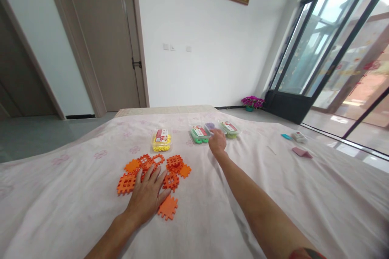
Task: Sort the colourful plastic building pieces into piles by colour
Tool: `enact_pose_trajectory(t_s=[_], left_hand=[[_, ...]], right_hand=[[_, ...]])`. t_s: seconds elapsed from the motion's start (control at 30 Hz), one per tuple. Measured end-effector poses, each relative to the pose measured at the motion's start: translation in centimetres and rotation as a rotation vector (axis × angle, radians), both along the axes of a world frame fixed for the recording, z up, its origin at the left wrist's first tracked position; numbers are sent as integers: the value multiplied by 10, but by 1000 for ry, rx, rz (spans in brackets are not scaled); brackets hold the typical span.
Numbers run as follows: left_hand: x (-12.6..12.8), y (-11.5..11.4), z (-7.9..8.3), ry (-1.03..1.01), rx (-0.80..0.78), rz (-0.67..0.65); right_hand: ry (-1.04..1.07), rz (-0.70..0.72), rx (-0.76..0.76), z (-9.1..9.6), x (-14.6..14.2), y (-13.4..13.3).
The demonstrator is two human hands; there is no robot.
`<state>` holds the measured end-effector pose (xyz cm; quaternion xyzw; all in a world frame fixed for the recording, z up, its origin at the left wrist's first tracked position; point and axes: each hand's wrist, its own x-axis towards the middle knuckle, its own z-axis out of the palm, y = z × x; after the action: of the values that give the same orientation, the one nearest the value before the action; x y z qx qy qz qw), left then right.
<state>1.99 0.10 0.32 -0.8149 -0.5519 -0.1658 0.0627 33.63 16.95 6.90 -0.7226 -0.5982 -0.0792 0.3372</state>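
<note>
My left hand (148,194) lies with its fingers spread over a loose group of orange plastic building pieces, some solid and some with window grids. Beside its thumb is a flat orange square piece (168,207) with notched edges, and a windowed orange piece (171,181) lies near the fingertips. Stretched forward, my right hand (218,142) has its fingers closed at the near edge of a clear box of purple pieces (209,126). Its fingertips are partly hidden. A clear box of green pieces (199,133) stands to the left, a box of yellow-green pieces (229,128) to the right.
A clear box of yellow pieces (162,140) stands beyond the orange ones. On the right lie a pink folded item (302,153), a small whitish packet (299,136) and a blue item (286,136). The wrinkled, flowered pale cloth (91,194) covers the surface.
</note>
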Motion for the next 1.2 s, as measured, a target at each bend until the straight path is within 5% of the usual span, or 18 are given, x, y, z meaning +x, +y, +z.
enact_pose_trajectory(t_s=[0.3,0.67,0.87,1.2], left_hand=[[-1,-1,1,-44,18,-33],[-1,0,1,-55,29,-30],[-1,-2,2,-64,14,-29],[-2,-2,4,-203,100,-64]], right_hand=[[-521,71,-242,15,27,11],[-647,115,-278,46,24,-23],[-630,170,-267,62,-7,-85],[-548,602,-195,58,-100,-149]])
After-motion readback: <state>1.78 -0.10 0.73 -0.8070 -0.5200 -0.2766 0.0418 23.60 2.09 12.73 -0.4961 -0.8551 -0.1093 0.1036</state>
